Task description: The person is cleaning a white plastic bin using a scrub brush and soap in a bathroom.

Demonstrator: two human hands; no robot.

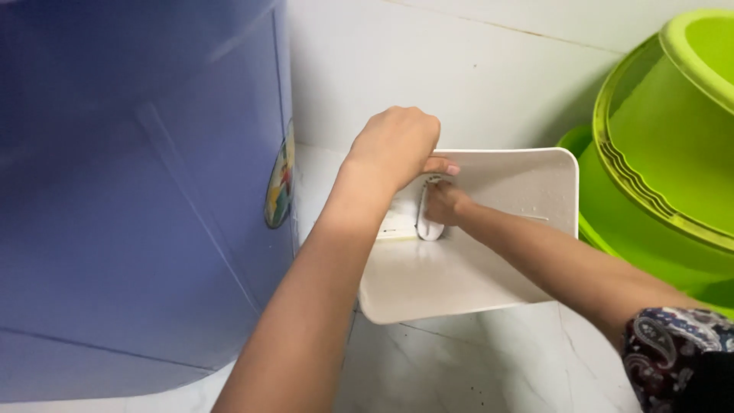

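The left hand (394,145) has its fingers curled tight over the far rim of a white bin (459,275), thumb showing just inside the edge. The right hand (443,205) reaches into the bin with fingers bunched narrow around the handle cut-out (428,210), an oval slot in the wall; whether they grip through it or only press there I cannot tell.

The bin lies tipped on its side on a pale marbled floor (474,367), its open mouth towards the camera, between a large blue barrel (138,199) on the left and stacked green tubs (665,153) on the right, with a white wall (474,76) behind it.

It looks like thin moulded plastic: light, fairly stiff but likely to flex at the walls, and smooth. Faint wet marks inside suggest it may be slippery. The rolled rim and the slot seem the surest places to hold; the flat walls offer little purchase.

A patterned sleeve (677,344) covers the right upper arm.
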